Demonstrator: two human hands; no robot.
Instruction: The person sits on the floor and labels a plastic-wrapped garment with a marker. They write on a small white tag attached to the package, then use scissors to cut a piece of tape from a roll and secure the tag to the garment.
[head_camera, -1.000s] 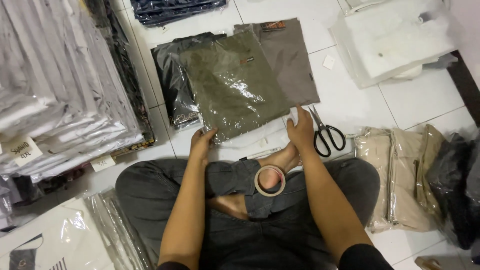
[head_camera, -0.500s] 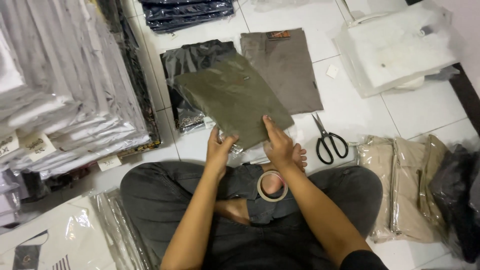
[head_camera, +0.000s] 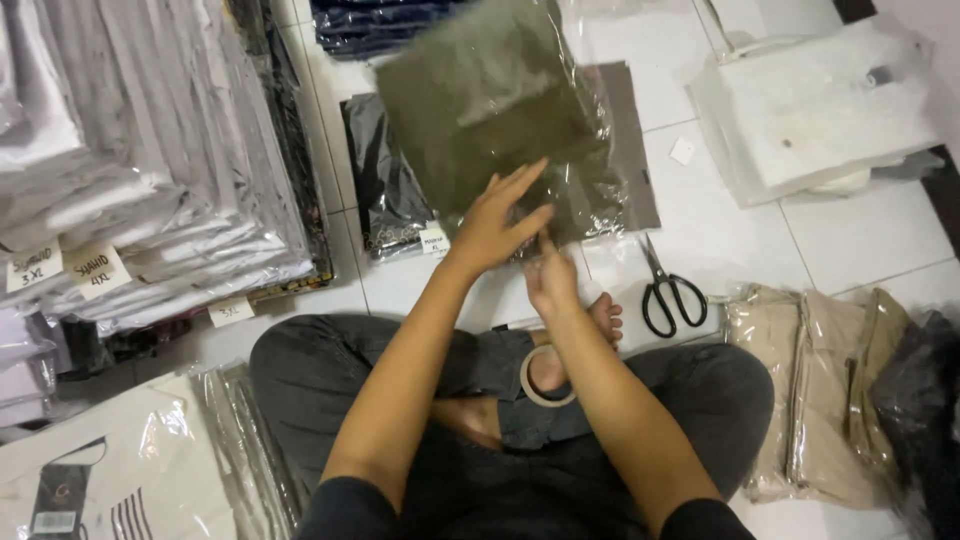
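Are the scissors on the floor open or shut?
Shut. The scissors lie flat on the white tiles right of the right hand, blades together in a single point, black handles side by side.
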